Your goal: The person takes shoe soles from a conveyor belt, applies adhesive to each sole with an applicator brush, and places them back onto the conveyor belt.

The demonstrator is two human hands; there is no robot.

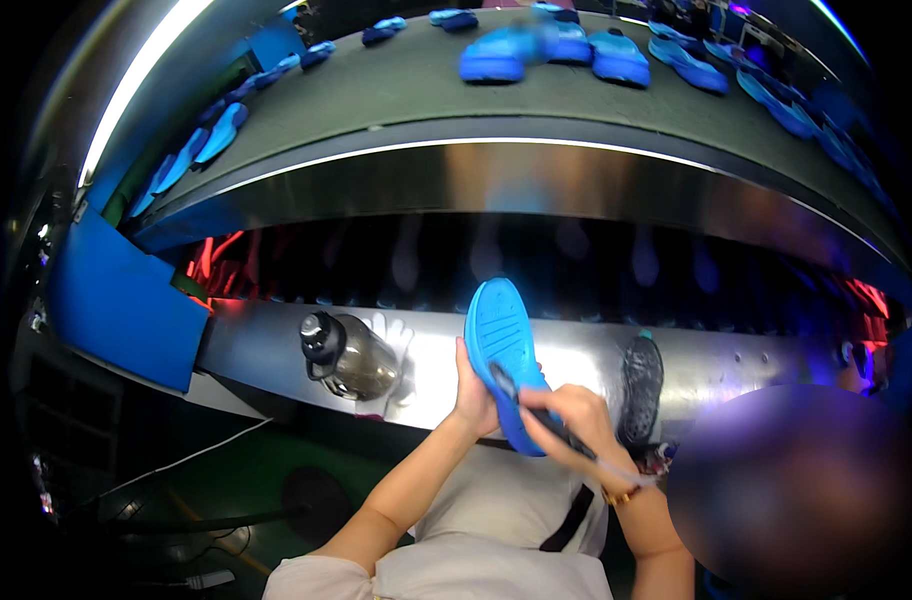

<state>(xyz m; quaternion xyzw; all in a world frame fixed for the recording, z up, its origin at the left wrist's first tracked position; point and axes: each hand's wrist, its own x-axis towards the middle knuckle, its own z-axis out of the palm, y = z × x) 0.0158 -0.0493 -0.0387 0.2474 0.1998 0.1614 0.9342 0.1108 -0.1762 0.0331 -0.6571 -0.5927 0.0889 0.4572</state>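
A bright blue shoe sole (500, 318) is tilted upright in front of me, its ridged inner face turned my way. My left hand (472, 392) is closed round its left edge and underside, the fingers partly hidden behind it. In my right hand (576, 412) is a slim dark brush (503, 380), gripped by its handle. Its head rests on or just above the lower half of the sole; contact cannot be made out exactly. The sole is held over the front edge of a shiny metal shelf (446, 400).
Left on the shelf stands a dark translucent bottle (364, 358) beside a white glove (396, 338). A black sole (641, 390) lies to the right. Beyond, a green conveyor belt (406, 105) carries several blue soles (621, 62). A blurred round shape (796, 490) covers the lower right.
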